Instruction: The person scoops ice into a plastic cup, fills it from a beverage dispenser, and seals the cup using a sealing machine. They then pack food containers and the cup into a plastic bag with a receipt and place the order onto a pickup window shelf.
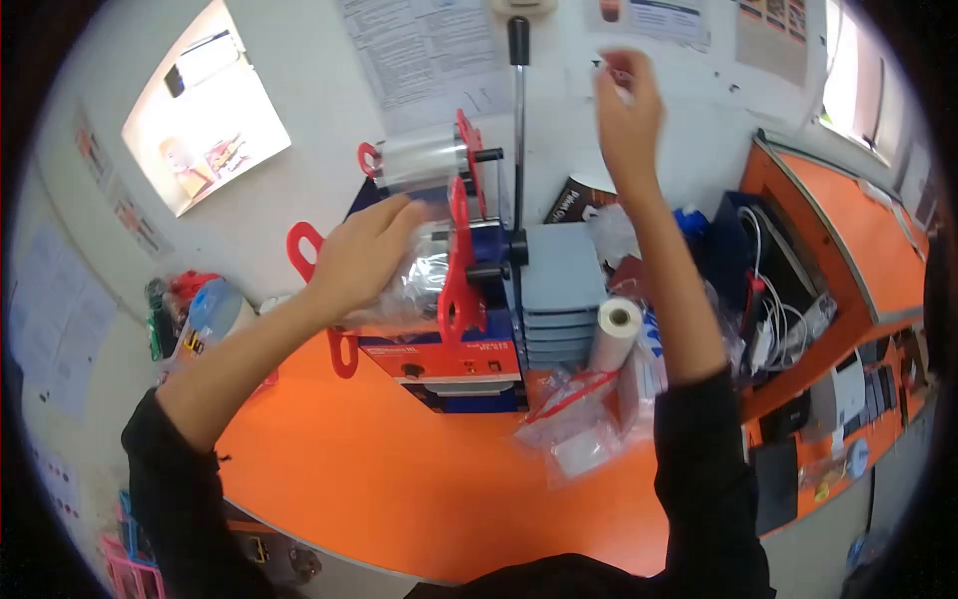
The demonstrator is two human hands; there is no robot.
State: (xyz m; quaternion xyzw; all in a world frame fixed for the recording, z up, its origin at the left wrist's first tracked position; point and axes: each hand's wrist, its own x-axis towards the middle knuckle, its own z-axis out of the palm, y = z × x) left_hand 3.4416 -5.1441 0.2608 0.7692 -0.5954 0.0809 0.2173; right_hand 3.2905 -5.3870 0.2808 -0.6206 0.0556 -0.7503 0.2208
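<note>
My left hand (369, 255) lies over the shiny film roll (429, 275) on the red-and-blue machine (449, 357), at the far side of the orange table (399, 489); I cannot tell whether it grips. My curled right hand (631, 110) is raised right of the lever (519, 130), its pinch unclear.

Open air is lying between the tall metal lever with a black grip (519, 130) and the raised right hand (632, 115). Red plastic end plates with looped cutouts (460, 260) are flanking the left hand (364, 255) at the shiny clear film roll (431, 268), narrowing sideways passage. The stacked grey plastic trays (564, 272), upright white roll (611, 344) and crumpled clear plastic bags (574, 424) are obstructing the machine's right side. A wide path is running along the smooth orange tabletop (439, 489), before the red-and-blue boxy machine (444, 361).
</note>
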